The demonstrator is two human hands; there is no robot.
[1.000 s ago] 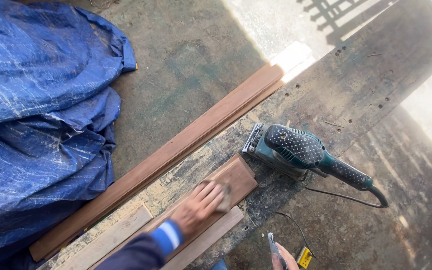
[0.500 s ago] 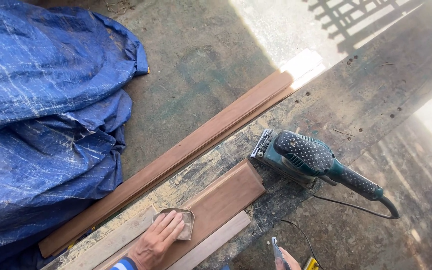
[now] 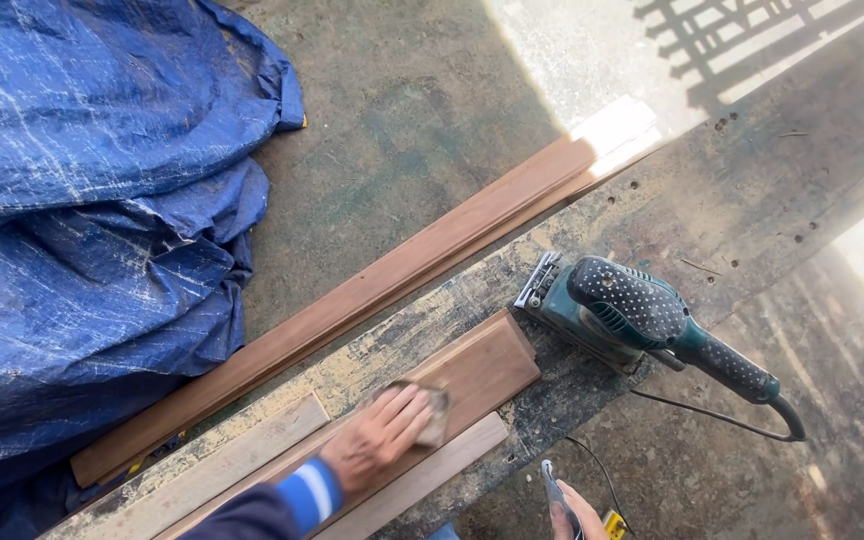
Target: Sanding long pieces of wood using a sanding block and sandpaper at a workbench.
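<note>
My left hand (image 3: 382,440), in a dark sleeve with a blue-and-white cuff, presses a piece of sandpaper (image 3: 438,412) flat on a short brown wooden board (image 3: 487,365). The board lies on a worn workbench (image 3: 712,200). My right hand (image 3: 578,516) shows only partly at the bottom edge, off the bench, with its fingers around a thin grey tool (image 3: 555,492). A teal electric sander (image 3: 622,305) rests on the bench just past the far end of the board, touched by neither hand.
A long brown plank (image 3: 372,290) lies along the bench's left edge. Pale wooden strips (image 3: 242,455) flank the board. A crumpled blue tarp (image 3: 92,200) covers the floor at left. The sander's cable (image 3: 722,420) loops over the bench's right side, near a small yellow object (image 3: 612,522).
My left hand slid the sandpaper back toward the board's near end, then forward again to about the middle. The sander and my right hand stayed put.
</note>
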